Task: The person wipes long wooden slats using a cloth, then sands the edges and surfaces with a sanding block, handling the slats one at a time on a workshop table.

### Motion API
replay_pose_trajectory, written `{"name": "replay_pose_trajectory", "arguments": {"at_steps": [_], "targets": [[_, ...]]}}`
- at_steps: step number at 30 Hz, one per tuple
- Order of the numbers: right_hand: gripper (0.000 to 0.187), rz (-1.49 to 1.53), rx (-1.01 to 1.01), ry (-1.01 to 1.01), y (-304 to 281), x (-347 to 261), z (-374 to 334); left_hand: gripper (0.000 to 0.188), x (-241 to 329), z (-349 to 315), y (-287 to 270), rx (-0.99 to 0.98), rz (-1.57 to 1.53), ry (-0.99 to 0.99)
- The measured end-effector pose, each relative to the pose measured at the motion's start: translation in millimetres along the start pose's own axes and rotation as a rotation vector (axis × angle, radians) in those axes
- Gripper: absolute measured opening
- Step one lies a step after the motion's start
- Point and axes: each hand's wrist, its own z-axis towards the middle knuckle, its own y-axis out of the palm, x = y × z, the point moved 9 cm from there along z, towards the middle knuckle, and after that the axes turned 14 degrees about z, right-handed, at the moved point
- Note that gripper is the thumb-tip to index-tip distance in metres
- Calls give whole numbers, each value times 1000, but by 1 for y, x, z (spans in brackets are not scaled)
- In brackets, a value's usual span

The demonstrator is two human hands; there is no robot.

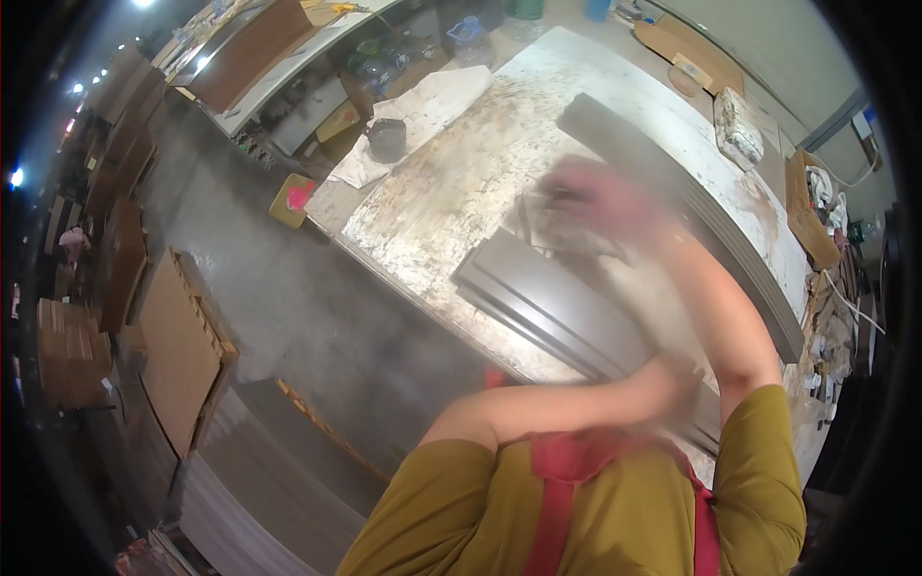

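A stack of smooth grey panels lies on the stained white worktable. Over the panels' far end is my right hand, reddish and badly smeared by motion, so its fingers do not read. Just under and beside it shows a blurred pale patch that looks like cloth. My left hand is low across my body, near the close end of the panels, and also blurred; its grip cannot be made out. Long grey strips lie stacked to the right of my right hand.
A dark cup stands on a white cloth at the table's far left corner. A white wrapped bundle and an open cardboard box are along the right. Flat boards stand on the left floor.
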Motion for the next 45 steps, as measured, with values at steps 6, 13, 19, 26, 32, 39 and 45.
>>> {"name": "replay_pose_trajectory", "arguments": {"at_steps": [6,13,19,26,32,39,45], "targets": [[30,404,838,270,-97,68,-219,58,-126,-3,-66,-67,242,-189],[37,467,1319,415,-63,115,-447,46,-280,-29,-95,-525,482,-308],[38,405,1458,484,-34,110,-483,34,-266,-72,-219,164,184,-595],[33,420,1389,391,-37,113,-464,50,-266,-185,-153,36,74,-801],[29,352,1415,423,-41,86,-473,43,-333,-203,-202,-195,780,-866],[26,254,1235,297,-61,68,-461,38,-186,-12,-223,201,343,-528],[23,269,1269,362,-57,73,-543,31,108,203,-99,-123,160,215]]}}
